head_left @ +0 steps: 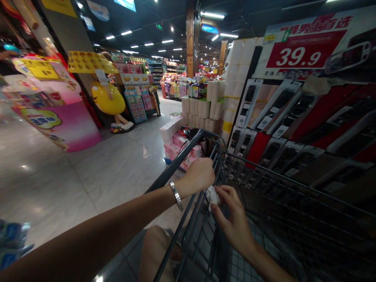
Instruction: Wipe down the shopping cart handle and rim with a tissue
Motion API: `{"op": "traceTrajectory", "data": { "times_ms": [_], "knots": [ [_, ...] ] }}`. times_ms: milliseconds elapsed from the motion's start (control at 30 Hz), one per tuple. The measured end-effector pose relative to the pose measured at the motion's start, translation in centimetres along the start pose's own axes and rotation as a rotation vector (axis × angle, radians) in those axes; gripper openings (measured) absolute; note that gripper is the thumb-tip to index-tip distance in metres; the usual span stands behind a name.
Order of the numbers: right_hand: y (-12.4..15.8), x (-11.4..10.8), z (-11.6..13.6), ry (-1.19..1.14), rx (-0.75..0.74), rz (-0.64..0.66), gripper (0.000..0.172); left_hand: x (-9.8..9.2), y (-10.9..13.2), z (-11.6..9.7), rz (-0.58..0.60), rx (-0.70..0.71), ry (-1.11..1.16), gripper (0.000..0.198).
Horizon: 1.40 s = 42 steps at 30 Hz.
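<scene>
My left hand (200, 174), with a silver bracelet at the wrist, is curled into a fist over the near end of a grey wire shopping cart (279, 172). Its fingertips are turned away, so whatever it may hold is hidden. Just below, my right hand (235, 213) pinches a small white crumpled piece (212, 197), maybe paper or thin plastic, between thumb and fingers. Both hands are close together beside the cart's bars. The dark cart handle (173, 166) runs to the left of my left hand.
To the right stands a rack of packaged belts (277, 105) below a price sign (305, 55). Paper rolls (202, 107) and pink boxes (176, 150) are stacked beyond the cart. A pink promotional stand (64, 125) and a yellow round figure (108, 98) are across the tiled floor.
</scene>
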State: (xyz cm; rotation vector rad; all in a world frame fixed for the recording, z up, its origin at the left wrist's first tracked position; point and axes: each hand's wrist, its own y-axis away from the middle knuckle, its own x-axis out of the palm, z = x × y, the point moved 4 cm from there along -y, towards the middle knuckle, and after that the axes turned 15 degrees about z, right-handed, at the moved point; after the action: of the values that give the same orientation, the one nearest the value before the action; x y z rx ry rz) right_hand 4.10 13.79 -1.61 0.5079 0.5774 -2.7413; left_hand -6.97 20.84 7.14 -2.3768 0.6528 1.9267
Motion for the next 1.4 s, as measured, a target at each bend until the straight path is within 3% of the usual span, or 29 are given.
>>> {"op": "traceTrajectory", "data": {
  "times_ms": [133,233,333,500,633,800,967,1033,1133,1200,1267,1400],
  "knots": [
    [0.0,-0.2,0.2,0.062,-0.021,0.006,0.013,0.0,0.0,0.1,-0.001,-0.014,0.025,0.023],
    [0.5,0.0,0.7,0.06,-0.045,-0.002,0.016,0.1,0.0,0.2,-0.012,-0.004,0.034,0.022],
    [1.8,0.9,1.8,0.04,-0.121,0.08,0.012,0.1,0.1,0.2,-0.019,0.007,0.035,0.022],
    [4.9,2.9,3.4,0.107,-0.312,0.231,0.023,0.0,0.2,0.2,-0.013,-0.006,0.065,0.021],
    [6.6,3.8,3.8,0.355,-0.467,0.374,0.031,0.0,0.2,0.1,-0.011,0.004,0.066,0.021],
    [5.5,2.5,3.9,0.518,-0.422,0.268,0.032,0.0,0.1,0.3,-0.034,0.018,0.048,0.022],
    [4.0,2.1,3.9,0.588,-0.55,0.176,0.03,0.1,-0.1,0.4,-0.038,0.023,0.032,0.022],
    [2.8,1.5,3.0,0.575,-0.511,0.142,0.029,0.2,-0.2,0.4,-0.026,0.017,0.014,0.022],
    [0.2,-0.4,0.6,0.454,-0.303,0.032,0.019,0.3,-0.3,0.4,-0.026,0.014,-0.02,0.023],
    [-1.2,-1.8,-0.6,0.372,-0.161,-0.151,0.011,0.3,-0.4,0.5,-0.041,0.019,-0.025,0.023],
    [-1.8,-2.1,-1.5,0.274,-0.043,-0.244,0.008,0.4,-0.4,0.6,-0.053,0.017,-0.028,0.023],
    [-1.2,-0.1,-1.9,0.098,0.048,-0.19,0.012,0.3,-0.5,0.5,-0.061,0.009,-0.048,0.024]
  ]
}}
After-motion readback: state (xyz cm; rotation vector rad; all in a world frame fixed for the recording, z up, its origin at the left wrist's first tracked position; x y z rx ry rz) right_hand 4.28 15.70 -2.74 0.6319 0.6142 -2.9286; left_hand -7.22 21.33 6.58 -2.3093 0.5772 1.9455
